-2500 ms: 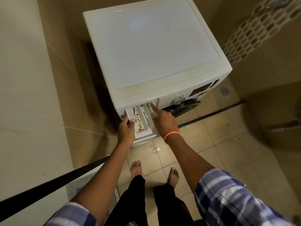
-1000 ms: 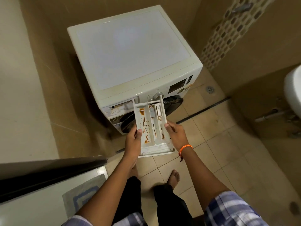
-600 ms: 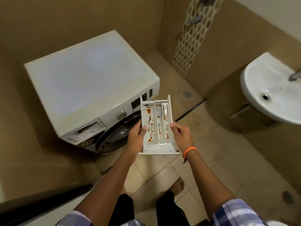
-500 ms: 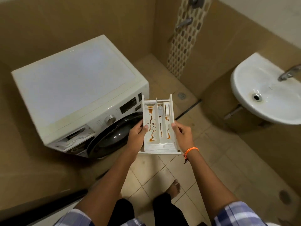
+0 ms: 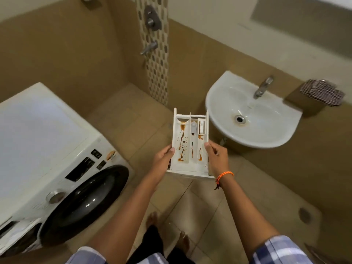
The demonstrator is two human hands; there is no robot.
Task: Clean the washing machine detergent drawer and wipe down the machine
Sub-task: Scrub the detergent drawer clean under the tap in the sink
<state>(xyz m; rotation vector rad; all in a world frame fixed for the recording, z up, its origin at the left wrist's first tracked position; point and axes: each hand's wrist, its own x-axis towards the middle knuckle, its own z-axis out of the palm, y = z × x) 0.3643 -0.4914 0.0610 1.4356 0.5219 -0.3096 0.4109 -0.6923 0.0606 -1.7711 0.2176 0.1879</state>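
The detergent drawer [image 5: 190, 143] sits in the middle of the frame, held level in the air over the tiled floor [image 5: 200, 202], clear of the washing machine [image 5: 47, 149] at the left. The left hand [image 5: 162, 159] grips the drawer's left wall, thumb hooked over the rim; its other fingers are hidden under the drawer. The right hand [image 5: 216, 159] grips the right wall the same way, thumb on the rim, with an orange thread bracelet [image 5: 222, 176] at the wrist. Rust-orange stains streak the drawer's compartments, thickest in the left one; a small pale insert stands in the middle channel near the far end, its form hard to make out.

The washing machine is cut off by the left and lower edges, so only its top, control panel, dial and dark door show. The slot at its lower left corner is mostly out of frame. A white wash basin [image 5: 251, 115] with a tap [image 5: 262, 88] hangs right of centre, just beyond the drawer's far corner. A checked cloth [image 5: 323, 92] in the upper right is blurred. Shower fittings [image 5: 152, 18] sit on the mosaic strip at the top. Bare feet show at the bottom.
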